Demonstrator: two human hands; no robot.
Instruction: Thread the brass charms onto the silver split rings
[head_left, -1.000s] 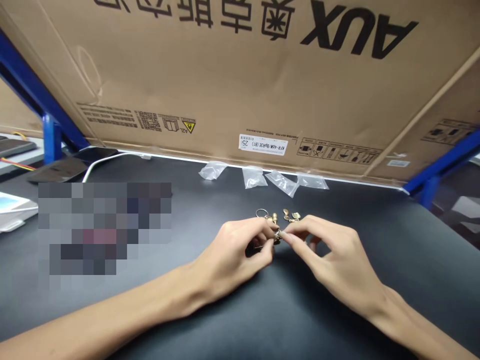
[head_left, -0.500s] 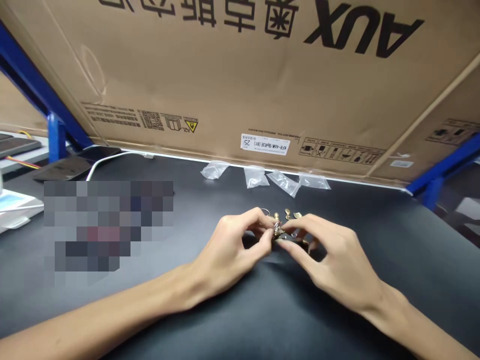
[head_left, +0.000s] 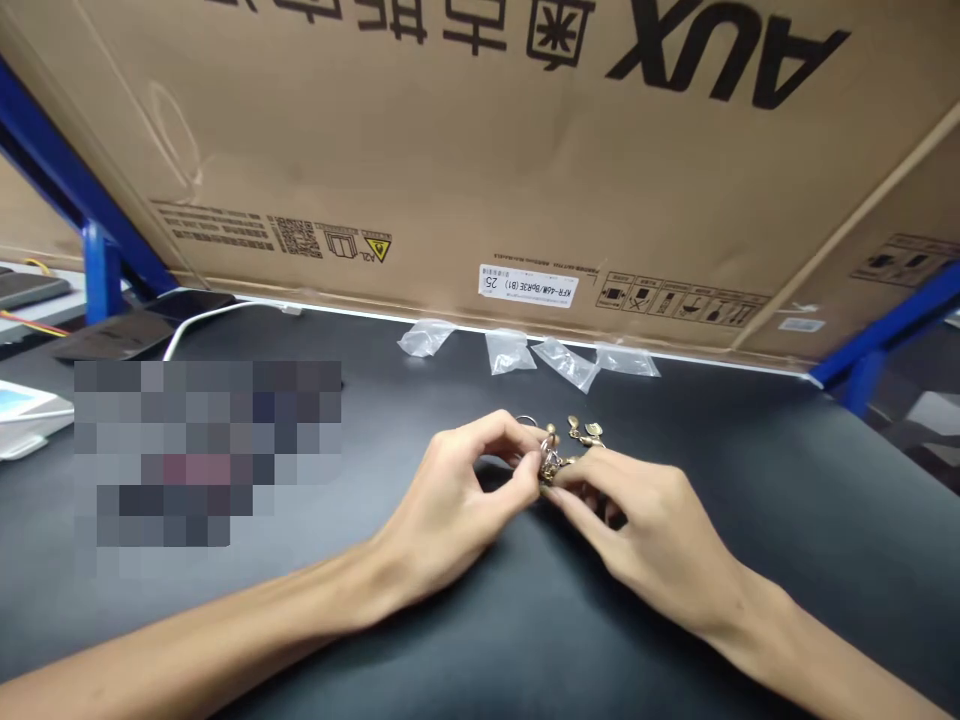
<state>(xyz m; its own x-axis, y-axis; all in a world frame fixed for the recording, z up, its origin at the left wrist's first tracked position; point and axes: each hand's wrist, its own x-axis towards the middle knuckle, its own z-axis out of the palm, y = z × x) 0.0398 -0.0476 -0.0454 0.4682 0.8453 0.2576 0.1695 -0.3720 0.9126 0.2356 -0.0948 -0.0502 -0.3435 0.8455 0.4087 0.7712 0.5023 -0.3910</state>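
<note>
Low over the black table, my left hand [head_left: 480, 500] pinches the silver clasp end of a keychain [head_left: 550, 462] between thumb and fingertips. My right hand [head_left: 645, 520] meets it from the other side, thumb and index finger closed on the same small metal parts. Brass-coloured charms [head_left: 592, 430] on the keychain lie just beyond the fingertips. Part of a thin metal ring [head_left: 526, 420] shows behind my left fingers. The exact spot each hand grips is mostly covered by the fingers.
Several clear plastic bags [head_left: 510, 352] lie along the table's back edge. A large cardboard box [head_left: 450, 150] stands behind it, between blue metal posts [head_left: 103, 270]. At the left are a dark phone-like slab [head_left: 124, 335], a white cable [head_left: 199, 318] and a blurred-out patch.
My right hand has shifted slightly left and down, uncovering more of the brass-coloured charms. My left hand keeps its pinch with a slight leftward shift. The view has moved a little.
</note>
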